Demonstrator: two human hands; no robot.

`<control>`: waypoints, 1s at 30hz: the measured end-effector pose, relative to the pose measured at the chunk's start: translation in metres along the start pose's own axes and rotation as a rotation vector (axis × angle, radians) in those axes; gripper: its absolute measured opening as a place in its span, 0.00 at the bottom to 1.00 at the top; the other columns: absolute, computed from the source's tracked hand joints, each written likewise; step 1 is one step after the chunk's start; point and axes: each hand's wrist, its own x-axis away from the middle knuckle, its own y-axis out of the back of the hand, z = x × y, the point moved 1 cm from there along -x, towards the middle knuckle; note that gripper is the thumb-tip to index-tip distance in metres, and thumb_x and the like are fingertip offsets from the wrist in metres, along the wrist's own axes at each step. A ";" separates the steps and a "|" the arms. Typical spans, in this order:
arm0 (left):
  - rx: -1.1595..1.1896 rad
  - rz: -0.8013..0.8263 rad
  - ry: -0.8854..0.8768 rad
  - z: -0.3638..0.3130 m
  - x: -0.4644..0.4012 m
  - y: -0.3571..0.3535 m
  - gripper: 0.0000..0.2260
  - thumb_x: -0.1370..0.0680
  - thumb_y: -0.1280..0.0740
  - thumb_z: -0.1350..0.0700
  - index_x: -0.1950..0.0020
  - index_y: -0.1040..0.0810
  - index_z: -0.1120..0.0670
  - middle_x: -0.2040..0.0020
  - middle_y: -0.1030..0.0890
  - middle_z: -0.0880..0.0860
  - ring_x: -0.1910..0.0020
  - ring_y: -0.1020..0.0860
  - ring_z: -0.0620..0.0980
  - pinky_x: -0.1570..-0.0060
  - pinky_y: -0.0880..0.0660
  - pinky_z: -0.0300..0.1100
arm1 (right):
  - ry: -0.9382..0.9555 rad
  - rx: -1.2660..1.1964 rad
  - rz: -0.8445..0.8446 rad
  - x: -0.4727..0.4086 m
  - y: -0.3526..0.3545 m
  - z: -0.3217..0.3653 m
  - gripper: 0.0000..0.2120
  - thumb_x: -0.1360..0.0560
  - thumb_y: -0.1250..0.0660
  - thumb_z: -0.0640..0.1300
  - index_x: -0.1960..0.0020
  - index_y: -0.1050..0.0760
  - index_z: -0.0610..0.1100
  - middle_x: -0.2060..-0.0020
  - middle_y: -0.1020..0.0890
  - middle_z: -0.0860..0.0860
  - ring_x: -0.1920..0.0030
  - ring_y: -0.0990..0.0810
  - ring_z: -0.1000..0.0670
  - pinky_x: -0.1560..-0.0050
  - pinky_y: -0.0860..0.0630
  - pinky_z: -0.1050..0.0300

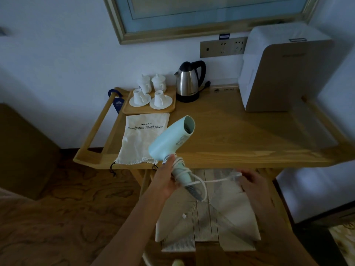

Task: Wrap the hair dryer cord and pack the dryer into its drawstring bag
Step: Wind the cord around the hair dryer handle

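Observation:
A pale mint hair dryer [171,138] is held in the air above the table's front edge, nozzle pointing up and away. My left hand [166,178] grips its handle, where a few loops of white cord [199,184] are wound. My right hand [253,183] holds the cord's free stretch out to the right, pinched near its end. The cream drawstring bag [141,140] lies flat on the wooden table [240,135], just left of the dryer, its gathered mouth and dark drawstrings at the front edge.
Behind the bag a wooden tray [132,111] carries several white cups. A steel kettle [189,82] stands beside it and a large white appliance [276,73] at the back right. Wall sockets [223,48] above. Folded white cloth [207,225] on the lower shelf.

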 end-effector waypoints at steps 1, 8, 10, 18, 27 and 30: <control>0.035 -0.010 -0.004 -0.002 0.000 0.003 0.14 0.23 0.35 0.50 0.43 0.28 0.57 0.56 0.23 0.57 0.60 0.23 0.53 0.56 0.23 0.54 | 0.015 0.056 0.027 -0.003 0.008 -0.002 0.06 0.27 0.34 0.39 0.51 0.22 0.47 0.57 0.19 0.46 0.61 0.21 0.48 0.67 0.26 0.67; 0.007 0.043 -0.103 0.002 -0.003 -0.002 0.11 0.22 0.37 0.51 0.45 0.28 0.57 0.58 0.24 0.57 0.64 0.23 0.52 0.61 0.20 0.52 | -0.039 -0.403 -0.036 -0.014 -0.022 0.004 0.11 0.27 0.35 0.32 0.46 0.23 0.39 0.53 0.19 0.42 0.55 0.20 0.47 0.51 0.23 0.54; -0.110 0.093 -0.168 0.005 -0.002 -0.005 0.09 0.21 0.38 0.52 0.45 0.28 0.56 0.59 0.24 0.56 0.65 0.23 0.51 0.66 0.20 0.47 | -0.084 -0.574 -0.019 -0.018 -0.030 0.015 0.13 0.28 0.36 0.31 0.48 0.21 0.45 0.52 0.19 0.46 0.54 0.19 0.50 0.52 0.22 0.56; -0.283 0.074 -0.304 0.002 -0.003 -0.008 0.08 0.21 0.37 0.54 0.44 0.29 0.54 0.56 0.22 0.56 0.64 0.21 0.50 0.66 0.21 0.45 | 0.224 0.518 0.371 -0.002 -0.053 0.002 0.17 0.21 0.45 0.44 0.35 0.29 0.40 0.35 0.30 0.38 0.41 0.27 0.43 0.40 0.31 0.50; -0.453 0.201 -0.413 0.010 -0.002 -0.014 0.12 0.22 0.36 0.58 0.38 0.28 0.51 0.46 0.19 0.55 0.48 0.19 0.52 0.48 0.22 0.48 | 0.107 -0.050 0.630 -0.001 -0.075 0.056 0.33 0.31 0.27 0.50 0.33 0.39 0.65 0.40 0.25 0.60 0.42 0.23 0.59 0.52 0.21 0.62; -0.399 0.216 -0.384 0.007 -0.003 -0.016 0.14 0.21 0.38 0.59 0.35 0.30 0.53 0.44 0.20 0.58 0.47 0.20 0.54 0.50 0.22 0.47 | 0.224 0.121 0.613 -0.003 -0.079 0.061 0.41 0.35 0.24 0.44 0.30 0.43 0.59 0.40 0.23 0.55 0.41 0.23 0.56 0.45 0.22 0.57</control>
